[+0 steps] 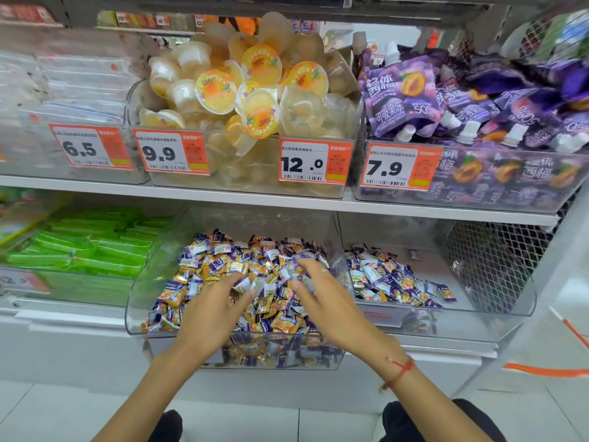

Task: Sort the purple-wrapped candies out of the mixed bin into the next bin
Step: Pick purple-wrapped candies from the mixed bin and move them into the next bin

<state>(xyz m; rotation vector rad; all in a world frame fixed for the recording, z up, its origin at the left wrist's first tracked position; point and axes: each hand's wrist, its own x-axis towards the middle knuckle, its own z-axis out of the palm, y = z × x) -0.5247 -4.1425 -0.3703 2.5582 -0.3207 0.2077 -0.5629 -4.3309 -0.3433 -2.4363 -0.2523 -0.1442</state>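
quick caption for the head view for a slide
Both hands, left and right, rummage in the mixed candy bin; purple candies lie in the next bin.

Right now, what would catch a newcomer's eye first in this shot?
Two bare hands, the left hand and the right hand, reach into the clear plastic mixed bin heaped with orange and purple wrapped candies on the lower shelf. Next on the right, the clear neighbouring bin holds a thinner layer of purple-wrapped candies. Above, orange price tags front the bins.
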